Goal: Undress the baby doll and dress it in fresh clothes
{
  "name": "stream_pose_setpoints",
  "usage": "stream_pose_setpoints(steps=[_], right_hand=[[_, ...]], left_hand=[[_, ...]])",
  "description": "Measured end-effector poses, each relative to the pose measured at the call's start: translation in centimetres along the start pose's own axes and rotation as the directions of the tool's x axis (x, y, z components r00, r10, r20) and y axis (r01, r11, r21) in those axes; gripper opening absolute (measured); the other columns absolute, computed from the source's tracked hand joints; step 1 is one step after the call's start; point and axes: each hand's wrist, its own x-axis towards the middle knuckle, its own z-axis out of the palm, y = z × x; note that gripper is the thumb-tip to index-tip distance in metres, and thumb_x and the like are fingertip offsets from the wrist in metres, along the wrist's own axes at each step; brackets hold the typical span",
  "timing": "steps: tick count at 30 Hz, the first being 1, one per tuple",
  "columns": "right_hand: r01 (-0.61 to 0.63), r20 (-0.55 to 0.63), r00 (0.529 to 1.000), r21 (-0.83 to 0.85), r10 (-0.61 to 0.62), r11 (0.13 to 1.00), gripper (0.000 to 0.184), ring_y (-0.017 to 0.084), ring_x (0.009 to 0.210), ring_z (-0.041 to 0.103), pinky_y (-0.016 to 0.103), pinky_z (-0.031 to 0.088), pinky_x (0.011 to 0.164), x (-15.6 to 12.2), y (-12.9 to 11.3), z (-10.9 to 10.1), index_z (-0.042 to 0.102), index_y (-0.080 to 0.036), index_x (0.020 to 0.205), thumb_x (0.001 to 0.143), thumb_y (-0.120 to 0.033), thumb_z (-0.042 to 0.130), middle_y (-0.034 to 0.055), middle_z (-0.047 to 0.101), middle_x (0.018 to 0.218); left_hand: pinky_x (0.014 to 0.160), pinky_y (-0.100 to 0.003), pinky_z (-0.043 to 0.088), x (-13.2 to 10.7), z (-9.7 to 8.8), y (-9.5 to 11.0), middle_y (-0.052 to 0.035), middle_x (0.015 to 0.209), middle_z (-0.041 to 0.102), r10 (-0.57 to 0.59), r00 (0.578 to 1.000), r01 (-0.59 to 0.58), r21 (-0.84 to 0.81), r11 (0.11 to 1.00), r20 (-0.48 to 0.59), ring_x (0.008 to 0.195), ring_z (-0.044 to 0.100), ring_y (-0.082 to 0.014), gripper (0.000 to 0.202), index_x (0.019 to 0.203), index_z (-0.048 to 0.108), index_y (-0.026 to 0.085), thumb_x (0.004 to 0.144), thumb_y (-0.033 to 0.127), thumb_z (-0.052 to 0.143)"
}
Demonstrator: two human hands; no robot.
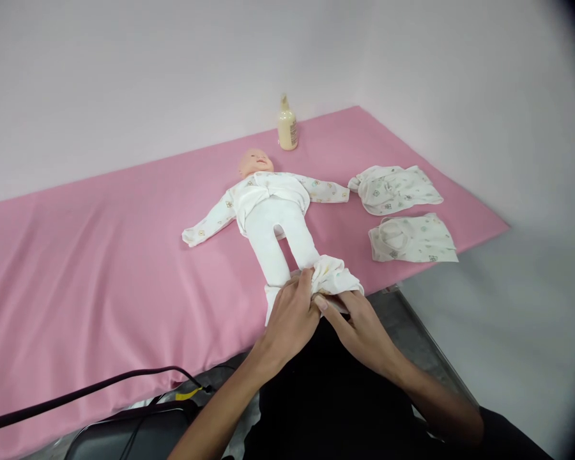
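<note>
A baby doll (268,204) lies on its back on a pink mat (100,255), dressed in a white printed top, its white legs pointing toward me. At the doll's foot on the right, both my hands hold a bunched white printed garment (338,276). My left hand (292,316) pinches the cloth's left edge by the ankle. My right hand (359,326) grips its near edge, fingers pressed together.
A cream bottle (287,124) stands at the mat's far edge behind the doll's head. Two folded printed garments (395,188) (412,237) lie right of the doll. A black cable (100,383) and a dark case (134,434) sit at the near left.
</note>
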Motion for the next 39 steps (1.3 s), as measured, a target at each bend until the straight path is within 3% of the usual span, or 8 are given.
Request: stream_pose_setpoints(steps=[8,14,19,22,25,28,34,39], right_hand=[[0.118,-0.247,0.952,-0.250,-0.181,0.961,0.033,0.030,0.101,0.061,0.049,0.049,0.088,-0.5,2.8,2.8,0.058,-0.017,0.120,0.100,-0.041,0.046,0.0153,0.066,0.112],[0.127,-0.254,0.952,-0.185,-0.173,0.975,0.033,0.028,0.108,0.059,0.050,0.047,0.095,-1.3,3.0,3.7,0.051,-0.018,0.127,0.101,-0.036,0.044,0.0158,0.062,0.117],[-0.002,-0.004,1.000,0.059,0.002,0.998,0.029,0.025,0.116,0.056,0.045,0.044,0.104,-1.3,-0.5,0.8,0.056,-0.024,0.124,0.102,-0.036,0.041,0.0095,0.063,0.119],[-0.109,0.244,0.969,0.232,0.051,0.967,0.029,0.021,0.110,0.060,0.039,0.050,0.100,-0.7,-3.0,-2.3,0.060,-0.025,0.121,0.102,-0.040,0.042,0.0049,0.065,0.111],[-0.164,0.368,0.928,0.249,0.064,0.954,0.029,0.020,0.093,0.063,0.036,0.055,0.087,0.2,-4.3,-4.8,0.064,-0.025,0.112,0.101,-0.042,0.044,0.0024,0.067,0.096],[-0.120,0.384,0.922,0.158,0.051,0.980,0.029,0.018,0.082,0.062,0.033,0.055,0.078,1.2,-4.2,-5.9,0.066,-0.024,0.101,0.100,-0.045,0.046,0.0011,0.066,0.086],[0.105,0.080,0.992,-0.094,-0.098,0.990,0.034,0.014,0.058,0.049,0.028,0.043,0.056,2.1,-1.5,-4.0,0.060,-0.022,0.076,0.100,-0.043,0.046,-0.0008,0.057,0.065],[0.118,-0.251,0.960,-0.033,-0.122,0.993,0.032,0.017,0.069,0.062,0.031,0.048,0.065,2.7,0.7,-1.0,0.066,-0.021,0.076,0.097,-0.042,0.055,0.0024,0.068,0.075]], left_hand=[[0.095,-0.038,0.048,-0.2,0.7,0.1,-0.0074,0.126,0.064,-0.013,0.998,0.007,-0.096,0.995,-0.062,0.115,0.060,-0.0239,0.044,0.131,0.048,0.025,0.089,0.013,0.046],[0.104,-0.044,0.046,-0.5,0.7,0.3,-0.0087,0.141,0.055,-0.043,0.997,0.036,-0.118,0.992,-0.058,0.129,0.053,-0.0271,0.057,0.145,0.038,0.025,0.090,0.020,0.051],[0.111,-0.041,0.041,-0.2,0.2,-0.5,-0.0050,0.142,0.055,0.009,0.999,-0.013,-0.109,0.994,-0.039,0.134,0.049,-0.0227,0.057,0.148,0.041,0.026,0.092,0.016,0.043],[0.113,-0.039,0.039,-0.2,-0.4,-0.9,-0.0030,0.144,0.053,0.042,0.999,-0.044,-0.098,0.994,-0.017,0.136,0.046,-0.0210,0.057,0.148,0.041,0.027,0.093,0.016,0.043],[0.109,-0.037,0.042,-0.4,-1.1,-1.1,-0.0027,0.143,0.054,0.055,0.998,-0.056,-0.098,0.994,-0.012,0.130,0.051,-0.0211,0.056,0.147,0.042,0.028,0.092,0.015,0.044],[0.099,-0.034,0.048,-0.5,-1.5,-1.3,-0.0042,0.133,0.060,0.062,0.998,-0.062,-0.098,0.993,0.002,0.116,0.059,-0.0212,0.051,0.142,0.047,0.027,0.092,0.017,0.046],[0.083,-0.029,0.049,0.3,-1.3,-1.7,-0.0040,0.108,0.066,0.054,0.998,-0.058,-0.141,0.988,-0.033,0.095,0.061,-0.0178,0.031,0.121,0.059,0.021,0.095,0.020,0.042],[0.084,-0.030,0.048,0.9,-0.2,-1.5,-0.0042,0.100,0.065,0.036,0.996,-0.047,-0.127,0.991,-0.085,0.092,0.060,-0.0176,0.023,0.108,0.059,0.019,0.096,0.021,0.040]])
